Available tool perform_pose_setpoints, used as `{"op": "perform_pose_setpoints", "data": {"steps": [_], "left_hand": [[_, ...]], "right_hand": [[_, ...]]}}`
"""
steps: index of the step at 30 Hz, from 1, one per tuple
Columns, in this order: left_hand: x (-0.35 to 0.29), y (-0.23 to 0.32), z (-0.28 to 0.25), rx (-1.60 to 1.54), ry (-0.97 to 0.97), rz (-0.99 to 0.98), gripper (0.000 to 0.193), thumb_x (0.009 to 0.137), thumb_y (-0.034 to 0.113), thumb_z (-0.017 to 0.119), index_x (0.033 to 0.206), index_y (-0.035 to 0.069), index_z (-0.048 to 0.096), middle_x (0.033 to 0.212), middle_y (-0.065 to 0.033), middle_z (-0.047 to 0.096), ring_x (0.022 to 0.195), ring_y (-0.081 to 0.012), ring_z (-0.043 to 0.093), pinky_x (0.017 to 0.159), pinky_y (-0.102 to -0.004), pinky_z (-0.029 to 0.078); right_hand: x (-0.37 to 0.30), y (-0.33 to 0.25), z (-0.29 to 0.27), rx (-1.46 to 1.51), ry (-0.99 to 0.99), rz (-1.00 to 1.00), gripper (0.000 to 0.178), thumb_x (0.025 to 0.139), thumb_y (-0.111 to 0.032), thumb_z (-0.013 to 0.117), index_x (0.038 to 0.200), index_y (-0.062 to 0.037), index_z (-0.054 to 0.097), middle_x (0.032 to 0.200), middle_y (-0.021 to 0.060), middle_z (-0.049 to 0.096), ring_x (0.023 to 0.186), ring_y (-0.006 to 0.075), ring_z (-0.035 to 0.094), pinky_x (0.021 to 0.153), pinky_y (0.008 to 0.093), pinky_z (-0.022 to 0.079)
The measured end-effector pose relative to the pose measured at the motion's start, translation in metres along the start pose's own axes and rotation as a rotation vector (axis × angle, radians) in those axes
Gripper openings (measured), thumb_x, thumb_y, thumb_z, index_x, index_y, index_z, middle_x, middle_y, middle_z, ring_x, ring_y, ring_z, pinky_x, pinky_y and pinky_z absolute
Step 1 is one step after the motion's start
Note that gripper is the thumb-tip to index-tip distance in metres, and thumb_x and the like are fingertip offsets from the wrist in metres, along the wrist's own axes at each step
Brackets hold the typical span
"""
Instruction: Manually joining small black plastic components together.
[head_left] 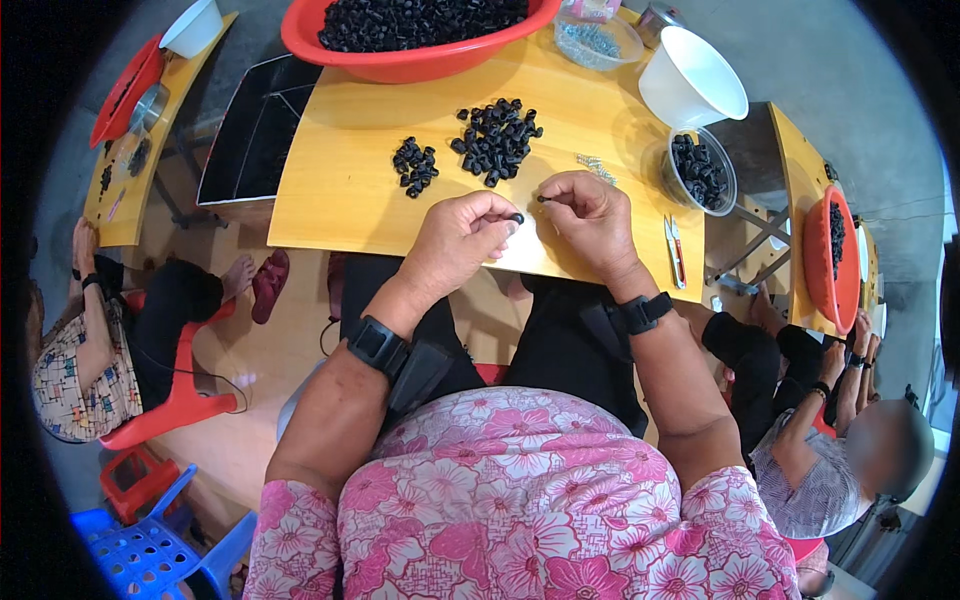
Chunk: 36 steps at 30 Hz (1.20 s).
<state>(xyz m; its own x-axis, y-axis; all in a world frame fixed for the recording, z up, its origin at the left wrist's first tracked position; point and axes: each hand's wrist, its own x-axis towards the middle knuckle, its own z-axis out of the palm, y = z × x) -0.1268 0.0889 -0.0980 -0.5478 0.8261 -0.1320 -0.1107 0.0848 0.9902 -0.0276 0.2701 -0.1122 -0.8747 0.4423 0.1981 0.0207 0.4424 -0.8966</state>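
Observation:
My left hand [462, 242] is closed near the table's front edge, pinching a small black plastic part [517, 218] between thumb and fingertips. A short gap to its right, my right hand [590, 222] is also closed, its fingertips pressed on a tiny dark piece [544, 199] whose kind is too small to make out. Beyond the hands lie a larger pile of black plastic parts [495, 140] and, to its left, a smaller pile of black parts [415, 167]. Several small silver screws [597, 166] are scattered just past my right hand.
Small snips [675, 250] lie right of my right hand. Behind them stand a clear tub [722, 200] of black parts, a white bowl [690, 80] and a clear bowl [625, 55] of screws. A red basin [420, 66] occupies the far edge. Other people sit at side tables.

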Motion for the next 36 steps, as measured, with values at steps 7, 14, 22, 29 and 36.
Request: {"op": "perform_pose_setpoints", "data": {"steps": [7, 14, 22, 29, 36], "left_hand": [[-0.001, -0.003, -0.002, -0.019, 0.001, 0.006, 0.014, 0.092, 0.011, 0.063, 0.101, 0.000, 0.065, 0.079, 0.0005, 0.062, 0.068, -0.0045, 0.057, 0.064, -0.0204, 0.050], [-0.001, -0.001, -0.001, -0.009, 0.001, -0.002, 0.015, 0.092, 0.011, 0.062, 0.102, 0.000, 0.065, 0.080, 0.0004, 0.062, 0.068, -0.0044, 0.057, 0.065, -0.0201, 0.050], [-0.001, -0.001, -0.002, -0.006, 0.010, -0.009, 0.017, 0.092, 0.011, 0.062, 0.104, -0.001, 0.064, 0.081, -0.0001, 0.063, 0.069, -0.0048, 0.058, 0.065, -0.0205, 0.050], [-0.003, 0.000, -0.003, 0.010, 0.013, -0.005, 0.017, 0.092, 0.012, 0.064, 0.104, -0.001, 0.065, 0.080, 0.0005, 0.062, 0.069, -0.0045, 0.057, 0.064, -0.0202, 0.050], [0.000, -0.004, -0.002, -0.011, 0.009, -0.001, 0.016, 0.092, 0.011, 0.063, 0.102, -0.001, 0.065, 0.080, 0.0010, 0.061, 0.068, -0.0040, 0.055, 0.063, -0.0200, 0.049]], "right_hand": [[-0.009, -0.003, -0.001, 0.337, -0.070, 0.132, 0.009, 0.080, 0.003, 0.066, 0.089, 0.0030, 0.065, 0.082, 0.0036, 0.068, 0.073, 0.0088, 0.063, 0.066, 0.0238, 0.052], [-0.008, -0.022, -0.004, 0.373, -0.120, 0.244, 0.015, 0.083, 0.005, 0.064, 0.097, 0.0042, 0.067, 0.085, 0.0045, 0.068, 0.073, 0.0099, 0.064, 0.069, 0.0234, 0.052], [-0.010, -0.034, 0.000, 0.327, -0.145, 0.198, 0.016, 0.085, 0.005, 0.063, 0.100, 0.0043, 0.069, 0.088, 0.0054, 0.068, 0.077, 0.0120, 0.065, 0.073, 0.0243, 0.053], [-0.008, -0.038, 0.003, 0.132, -0.130, 0.038, 0.015, 0.080, 0.004, 0.066, 0.093, -0.0004, 0.072, 0.087, 0.0077, 0.068, 0.081, 0.0152, 0.065, 0.076, 0.0267, 0.052], [-0.009, -0.037, 0.004, 0.064, -0.116, 0.000, 0.015, 0.080, 0.002, 0.068, 0.094, -0.0024, 0.072, 0.087, 0.0082, 0.069, 0.080, 0.0167, 0.066, 0.075, 0.0270, 0.052]]}}
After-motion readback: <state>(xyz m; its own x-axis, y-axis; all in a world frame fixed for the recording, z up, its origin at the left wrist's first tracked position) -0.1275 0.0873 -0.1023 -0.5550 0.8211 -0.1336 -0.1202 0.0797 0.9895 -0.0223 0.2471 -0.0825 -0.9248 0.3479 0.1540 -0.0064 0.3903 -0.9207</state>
